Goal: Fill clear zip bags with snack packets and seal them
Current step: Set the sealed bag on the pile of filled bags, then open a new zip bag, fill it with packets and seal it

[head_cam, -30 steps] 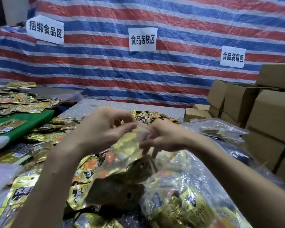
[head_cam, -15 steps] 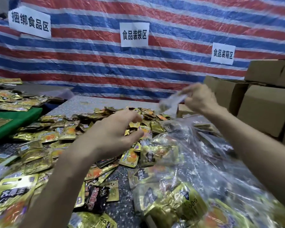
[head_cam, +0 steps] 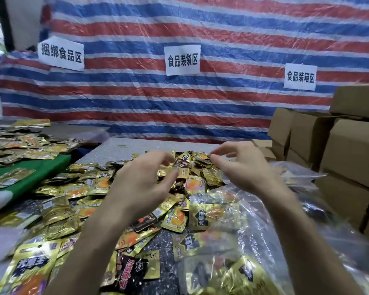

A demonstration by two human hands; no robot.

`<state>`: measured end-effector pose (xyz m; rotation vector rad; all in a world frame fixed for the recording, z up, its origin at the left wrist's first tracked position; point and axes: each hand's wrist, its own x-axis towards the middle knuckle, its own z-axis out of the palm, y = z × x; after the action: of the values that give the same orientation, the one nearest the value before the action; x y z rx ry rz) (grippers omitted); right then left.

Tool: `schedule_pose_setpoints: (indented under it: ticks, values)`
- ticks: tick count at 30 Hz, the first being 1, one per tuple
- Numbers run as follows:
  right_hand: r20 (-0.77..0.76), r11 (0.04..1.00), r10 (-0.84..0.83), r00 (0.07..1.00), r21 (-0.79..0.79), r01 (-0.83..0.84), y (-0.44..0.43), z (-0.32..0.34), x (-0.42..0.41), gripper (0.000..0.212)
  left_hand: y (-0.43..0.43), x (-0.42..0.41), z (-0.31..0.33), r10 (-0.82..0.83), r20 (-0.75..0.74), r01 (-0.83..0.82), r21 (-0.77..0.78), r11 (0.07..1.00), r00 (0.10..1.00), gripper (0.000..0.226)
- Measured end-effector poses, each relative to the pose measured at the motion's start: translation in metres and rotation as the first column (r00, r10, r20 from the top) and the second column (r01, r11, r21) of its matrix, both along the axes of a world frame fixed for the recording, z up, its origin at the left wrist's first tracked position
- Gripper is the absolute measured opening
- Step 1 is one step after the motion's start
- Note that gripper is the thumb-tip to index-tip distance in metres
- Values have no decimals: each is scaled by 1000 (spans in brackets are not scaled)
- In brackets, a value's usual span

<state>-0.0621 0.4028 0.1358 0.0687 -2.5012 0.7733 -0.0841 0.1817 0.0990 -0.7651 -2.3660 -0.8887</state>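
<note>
Several gold and black snack packets [head_cam: 87,188] lie heaped across the speckled table [head_cam: 124,149]. Clear zip bags [head_cam: 228,237] filled with packets are piled at the lower right. My left hand [head_cam: 141,184] hovers over the heap with loosely curled fingers and holds nothing. My right hand [head_cam: 243,169] hovers beside it, above the filled bags, fingers relaxed and empty. The two hands are a short gap apart over the far part of the packet heap.
Cardboard boxes [head_cam: 345,150] are stacked at the right. A green mat [head_cam: 34,173] with more packets lies on the left. A striped tarp [head_cam: 179,99] with three paper signs hangs behind the table. A pale plastic bag edge [head_cam: 0,245] shows at the lower left.
My hands held a filled bag at its top a second ago. The right hand then swung the bag off to the right, let go, and has come back empty beside the left.
</note>
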Motion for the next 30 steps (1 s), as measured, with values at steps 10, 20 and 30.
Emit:
schedule_pose_setpoints:
  ticks: [10,20,30]
  values:
    - [159,929,369,916,-61,-364,-34,-21,19,8,-21,31,16,-107,-86,128,305,944,991,11]
    - [230,869,483,845,-8,-495,-27,-26,24,10,-146,33,-68,749,133,-648,-420,636,649,29]
    - [232,856,491,840,53,-514,-30,-25,28,12,-208,45,-121,950,118,-695,-657,292,288,14]
